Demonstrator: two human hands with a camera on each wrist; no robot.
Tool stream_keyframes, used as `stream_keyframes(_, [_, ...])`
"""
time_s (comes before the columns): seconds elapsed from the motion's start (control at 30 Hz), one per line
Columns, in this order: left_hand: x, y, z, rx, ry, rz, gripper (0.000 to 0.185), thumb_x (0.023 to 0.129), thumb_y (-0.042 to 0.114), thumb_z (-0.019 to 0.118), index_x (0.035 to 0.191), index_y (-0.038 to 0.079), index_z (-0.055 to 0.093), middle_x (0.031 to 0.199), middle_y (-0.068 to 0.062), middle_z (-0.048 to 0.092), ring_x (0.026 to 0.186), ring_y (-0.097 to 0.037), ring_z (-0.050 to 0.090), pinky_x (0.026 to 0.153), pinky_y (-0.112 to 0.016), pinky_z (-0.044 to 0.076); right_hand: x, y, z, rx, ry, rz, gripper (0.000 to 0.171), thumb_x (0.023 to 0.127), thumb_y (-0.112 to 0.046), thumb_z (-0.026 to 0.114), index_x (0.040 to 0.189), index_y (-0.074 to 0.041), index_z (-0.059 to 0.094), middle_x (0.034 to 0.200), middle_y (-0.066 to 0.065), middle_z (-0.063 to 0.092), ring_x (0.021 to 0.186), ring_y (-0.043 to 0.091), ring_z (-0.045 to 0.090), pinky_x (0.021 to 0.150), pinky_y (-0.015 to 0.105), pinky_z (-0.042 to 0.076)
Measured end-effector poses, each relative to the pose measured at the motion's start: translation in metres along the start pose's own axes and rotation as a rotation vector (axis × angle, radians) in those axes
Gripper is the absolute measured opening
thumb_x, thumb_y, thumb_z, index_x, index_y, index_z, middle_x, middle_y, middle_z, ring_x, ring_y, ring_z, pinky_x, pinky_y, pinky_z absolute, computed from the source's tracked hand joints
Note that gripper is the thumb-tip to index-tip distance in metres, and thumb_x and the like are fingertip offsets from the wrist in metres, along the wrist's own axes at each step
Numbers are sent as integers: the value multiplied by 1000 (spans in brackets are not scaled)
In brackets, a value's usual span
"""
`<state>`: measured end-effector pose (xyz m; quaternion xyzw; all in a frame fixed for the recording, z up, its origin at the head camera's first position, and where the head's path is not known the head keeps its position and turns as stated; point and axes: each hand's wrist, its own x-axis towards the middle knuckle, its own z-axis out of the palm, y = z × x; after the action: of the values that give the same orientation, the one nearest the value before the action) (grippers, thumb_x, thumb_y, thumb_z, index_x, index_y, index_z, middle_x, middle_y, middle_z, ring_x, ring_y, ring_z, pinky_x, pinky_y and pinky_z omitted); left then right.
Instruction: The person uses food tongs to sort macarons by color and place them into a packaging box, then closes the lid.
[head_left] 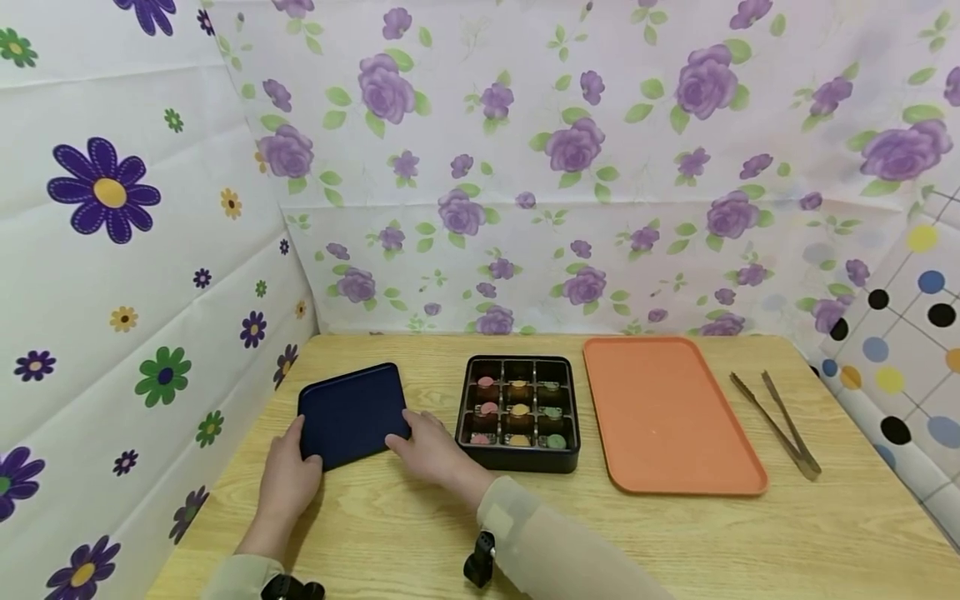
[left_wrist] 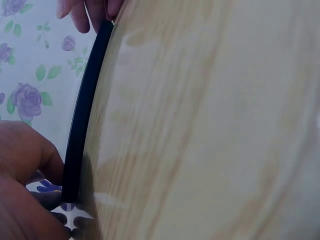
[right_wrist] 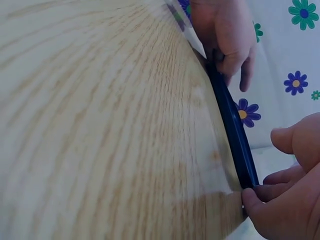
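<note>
A dark blue rectangular lid (head_left: 352,415) lies at the left of the table, turned at a slight angle. My left hand (head_left: 291,473) holds its left edge near the front corner, thumb at the front. At the right edge, my right hand (head_left: 433,447) grips it between thumb and fingers. Both wrist views show the lid edge-on, low over the wood, with a hand at each end. Right of my right hand stands a black divided box (head_left: 517,458), whose compartments hold small round pink, yellow and green pieces resembling macarons.
An orange tray (head_left: 667,417) lies right of the box. Metal tongs (head_left: 783,429) rest spread beyond it, near the table's right side. Flowered cloth (head_left: 465,167) hangs behind the wooden table (head_left: 390,533), and more patterned cloth lines both sides.
</note>
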<state>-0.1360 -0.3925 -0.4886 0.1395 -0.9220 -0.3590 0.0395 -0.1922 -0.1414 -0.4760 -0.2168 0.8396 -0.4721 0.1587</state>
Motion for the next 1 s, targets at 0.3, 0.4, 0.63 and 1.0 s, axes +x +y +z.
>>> stream_keyframes(0.3, [-8,-2,-1,-119,16,-61,74,110,5,41,177,3,12,179,-33,12,162,-55,18,126,-69,27,0,0,3,48,39,-9,63,119,-31,56,170,0,38,172,20,41,159,37,40,126,56,39])
stream_keyframes(0.4, [-11,2,-4,-207,37,-72,71,113,7,38,179,8,11,181,-27,11,164,-52,18,128,-66,27,0,-3,2,86,57,-3,64,119,-33,56,171,-2,37,173,18,41,159,36,40,126,56,39])
stream_keyframes(0.63, [-15,19,-13,-347,56,-87,65,118,9,26,180,18,11,184,-15,4,168,-42,3,133,-64,15,-4,-11,-4,159,85,2,67,118,-39,57,171,-4,38,173,18,38,152,37,49,121,55,45])
stream_keyframes(1.0, [-17,50,-21,-458,87,-32,62,120,12,27,180,24,18,185,-7,5,169,-32,4,135,-56,13,-13,-34,-38,287,117,-67,69,118,-39,57,174,-7,33,176,17,29,154,35,46,120,48,49])
